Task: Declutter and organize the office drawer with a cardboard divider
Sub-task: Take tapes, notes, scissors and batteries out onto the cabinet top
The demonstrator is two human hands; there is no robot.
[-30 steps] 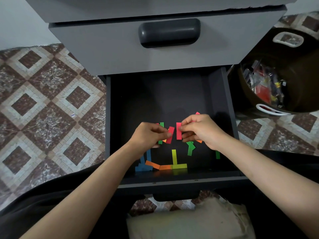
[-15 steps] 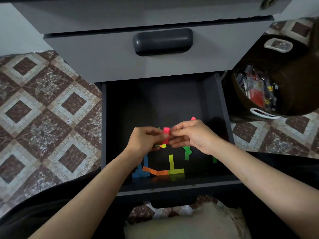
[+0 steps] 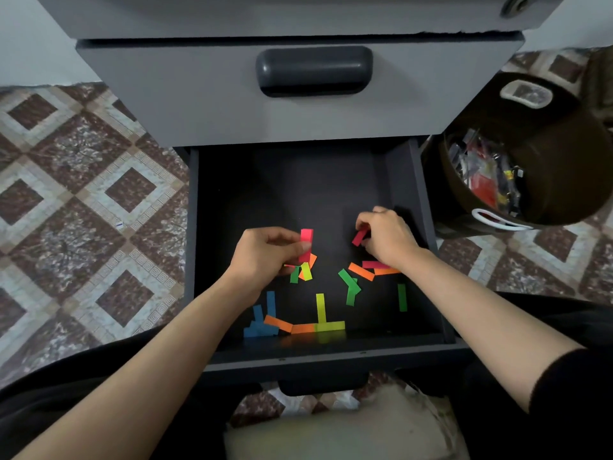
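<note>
The open dark drawer [image 3: 428, 234] holds several small coloured paper strips on its floor. My left hand [image 3: 265, 254] pinches an upright stack of red strips [image 3: 306, 242], with more orange, yellow and green strips fanned below its fingers. To the right, my right hand [image 3: 386, 239] pinches a single red strip [image 3: 360, 236] just above the drawer floor. Loose strips lie around: orange and red ones [image 3: 368, 269] under my right wrist, green ones [image 3: 350, 287], a yellow pair [image 3: 321, 312], blue ones [image 3: 262, 322]. No cardboard divider is in view.
A shut grey drawer with a dark handle [image 3: 313, 73] overhangs the open one's back. A dark round bin [image 3: 537, 154] holding assorted small items stands on the patterned floor tiles [image 3: 83, 200] at the right. A beige cushion [image 3: 348, 426] lies below the drawer front.
My hands, together at the centre on the red strips before, have parted. The left keeps the red stack; the right has moved right and now pinches another red strip.
</note>
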